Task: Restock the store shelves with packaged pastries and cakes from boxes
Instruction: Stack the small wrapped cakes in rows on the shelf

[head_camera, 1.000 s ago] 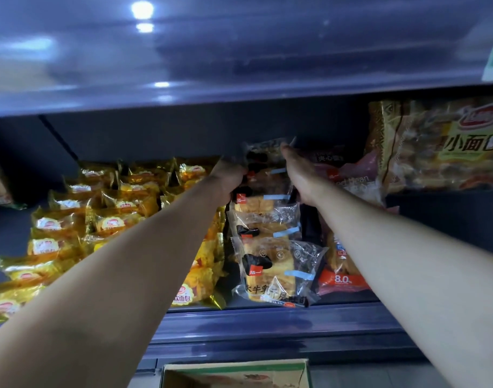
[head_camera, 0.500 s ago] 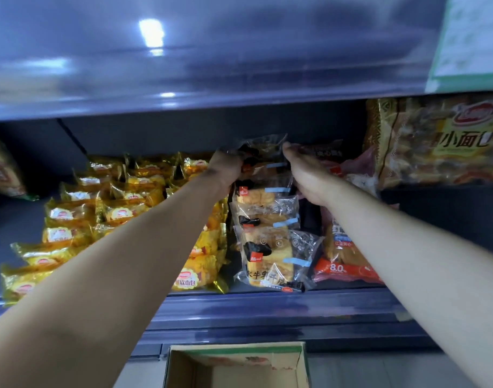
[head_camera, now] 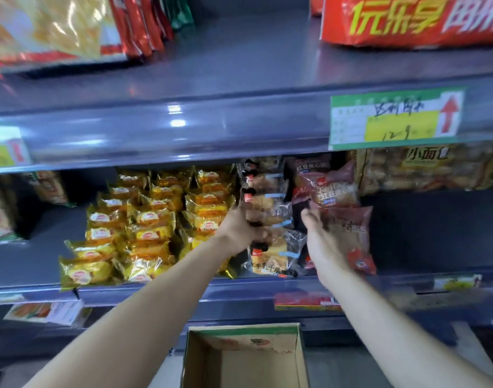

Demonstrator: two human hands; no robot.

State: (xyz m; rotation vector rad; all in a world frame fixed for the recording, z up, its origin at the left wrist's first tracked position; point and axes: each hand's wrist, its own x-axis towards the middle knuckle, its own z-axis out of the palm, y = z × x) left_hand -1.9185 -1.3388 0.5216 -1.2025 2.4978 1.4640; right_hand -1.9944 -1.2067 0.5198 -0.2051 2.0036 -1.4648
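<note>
1. My left hand [head_camera: 236,231] is on the row of clear-wrapped pastry packs [head_camera: 270,214] in the middle of the shelf [head_camera: 167,288]. Its fingers [head_camera: 253,236] curl on the row's left edge, so I judge I'm squaring this row up.
2. My right hand [head_camera: 327,247] lies against the maroon packs [head_camera: 348,231] just beside that row, thumb spread. Blur hides whether it grips a pack or only presses it, so I cannot tell.
3. I'd squeeze lightly. The wrappers look thin and the pastry soft, so pressure belongs on the pack edges, not the faces.
4. I'd push both rows back evenly until the front packs stand behind the shelf lip with labels forward, without nudging the yellow packs [head_camera: 144,233] on the left.
5. The cardboard box [head_camera: 241,359] below shows no packs in the part I can see, so this box is probably nearly done.
</note>
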